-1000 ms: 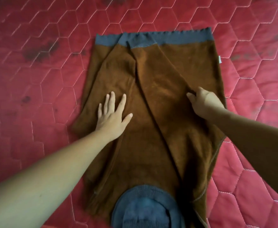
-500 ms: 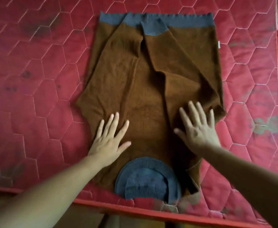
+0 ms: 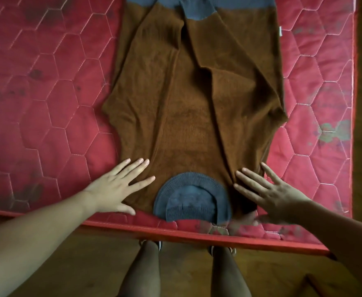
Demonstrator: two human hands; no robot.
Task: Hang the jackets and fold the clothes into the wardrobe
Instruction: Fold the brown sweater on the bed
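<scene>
A brown knitted sweater (image 3: pixel 195 108) with a blue-grey collar (image 3: pixel 191 201) and blue-grey hem lies flat on the red quilted mattress (image 3: pixel 47 103), collar toward me, both sleeves folded in over the body. My left hand (image 3: pixel 117 187) lies flat with fingers spread on the sweater's near left shoulder. Fingers straight and spread, my right hand (image 3: pixel 268 194) rests on the near right shoulder beside the collar. Neither hand grips the cloth. The sweater's far hem runs off the top of the view.
The mattress's near edge (image 3: pixel 197 232) runs just below the collar, its right edge (image 3: pixel 355 103) at the far right. A wooden floor (image 3: pixel 79 264) lies below, with my legs (image 3: pixel 182 273) standing against the mattress.
Both hands slid toward me down the sweater, from mid-body to the shoulders beside the collar. My right hand, curled a second ago, now lies flat. The view drew back, showing floor and legs.
</scene>
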